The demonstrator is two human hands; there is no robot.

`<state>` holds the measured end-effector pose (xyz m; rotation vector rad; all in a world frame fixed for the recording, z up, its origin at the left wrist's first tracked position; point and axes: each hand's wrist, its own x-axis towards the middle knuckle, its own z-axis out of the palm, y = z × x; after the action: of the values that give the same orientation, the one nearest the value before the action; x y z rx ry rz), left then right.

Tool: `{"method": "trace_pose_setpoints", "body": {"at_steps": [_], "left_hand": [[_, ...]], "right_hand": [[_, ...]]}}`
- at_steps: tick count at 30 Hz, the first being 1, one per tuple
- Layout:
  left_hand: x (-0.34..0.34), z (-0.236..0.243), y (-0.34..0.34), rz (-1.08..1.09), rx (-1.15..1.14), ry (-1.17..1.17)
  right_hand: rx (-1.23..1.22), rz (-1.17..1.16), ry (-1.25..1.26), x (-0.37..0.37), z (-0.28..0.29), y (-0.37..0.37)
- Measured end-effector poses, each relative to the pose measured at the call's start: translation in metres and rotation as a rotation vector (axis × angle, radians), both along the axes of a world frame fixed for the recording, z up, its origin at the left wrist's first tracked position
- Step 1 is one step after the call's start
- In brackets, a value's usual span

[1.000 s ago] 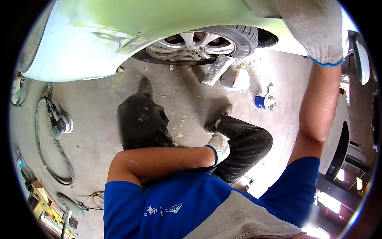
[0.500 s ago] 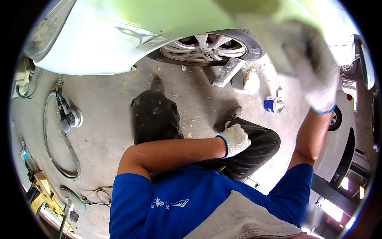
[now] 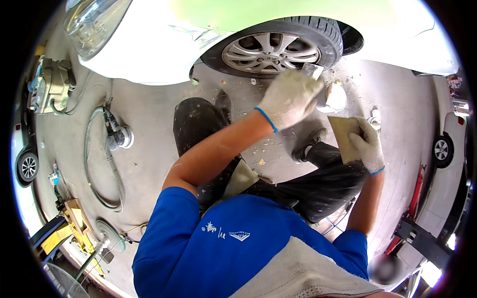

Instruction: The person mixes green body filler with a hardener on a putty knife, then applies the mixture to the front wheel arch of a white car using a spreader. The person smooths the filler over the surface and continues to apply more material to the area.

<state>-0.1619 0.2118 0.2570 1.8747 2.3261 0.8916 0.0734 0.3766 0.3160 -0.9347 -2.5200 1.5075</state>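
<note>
A: Flat tan plate [image 3: 342, 136] in play over on the right! And at the left?

B: Left arm slants up across the body, elbow bent, and the left hand [image 3: 292, 99] shows its back, fingers curled down by a pale slab [image 3: 312, 71] just in front of the wheel [image 3: 271, 52].

A: Gripping it?

B: Can't tell; the glove covers most of it, one end pokes out past the knuckles.

A: Right along!

B: There's the bucket [image 3: 336, 97], round-mouthed, and below it the plate, apart from the left hand, tilted before the dark trousers [image 3: 328, 191].

A: In whose grasp?

B: The right hand [image 3: 369, 144], half curled at the plate's right edge: thumb flat on the face, other fingers mostly hidden. Forearm upright below.

A: Textures?

B: Knitted off-white gloves, blue cuffs; the plate thin, smooth, straight-edged.
</note>
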Motion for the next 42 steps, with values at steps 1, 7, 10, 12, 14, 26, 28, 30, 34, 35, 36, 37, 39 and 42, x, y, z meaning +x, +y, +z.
{"method": "trace_pose_setpoints", "body": {"at_steps": [1, 7, 10, 12, 14, 26, 28, 30, 34, 35, 36, 37, 39, 42], "left_hand": [[-0.008, 0.02, -0.005, 0.108, 0.13, 0.112], [-0.103, 0.071, -0.038, 0.715, 0.64, 0.776], [-0.137, 0.06, -0.045, 0.696, 0.559, 0.826], [-0.146, 0.048, -0.046, 0.65, 0.499, 0.854], [-0.147, 0.041, -0.045, 0.6, 0.483, 0.879], [-0.137, 0.07, -0.028, 0.381, 0.261, 0.875], [-0.13, 0.062, -0.026, 0.344, 0.243, 0.894], [-0.131, 0.065, -0.024, 0.33, 0.248, 0.89], [-0.142, 0.083, -0.019, 0.33, 0.257, 0.868], [-0.143, 0.084, -0.018, 0.325, 0.254, 0.868], [-0.144, 0.082, -0.018, 0.322, 0.252, 0.867], [-0.144, 0.081, -0.018, 0.316, 0.249, 0.871], [-0.141, 0.077, -0.023, 0.311, 0.25, 0.877], [-0.137, 0.076, -0.027, 0.296, 0.247, 0.886]], "right_hand": [[0.053, 0.008, 0.008, 0.001, -0.012, 0.002], [0.001, 0.061, 0.055, -0.007, -0.081, 0.006], [0.222, 0.11, -0.062, -0.012, -0.089, -0.003], [0.205, 0.158, -0.039, -0.017, -0.085, -0.008], [0.208, 0.183, -0.045, -0.015, -0.083, -0.009], [0.219, 0.206, 0.051, -0.023, -0.077, -0.012], [0.229, 0.205, 0.036, -0.022, -0.079, -0.01], [0.237, 0.203, 0.002, -0.023, -0.078, -0.009], [0.231, 0.211, -0.042, -0.028, -0.078, -0.01], [0.23, 0.214, -0.033, -0.028, -0.078, -0.01], [0.227, 0.213, -0.024, -0.027, -0.078, -0.012], [0.225, 0.21, -0.012, -0.027, -0.078, -0.013], [0.234, 0.211, -0.005, -0.028, -0.077, -0.014], [0.247, 0.217, -0.019, -0.03, -0.075, -0.014]]}}
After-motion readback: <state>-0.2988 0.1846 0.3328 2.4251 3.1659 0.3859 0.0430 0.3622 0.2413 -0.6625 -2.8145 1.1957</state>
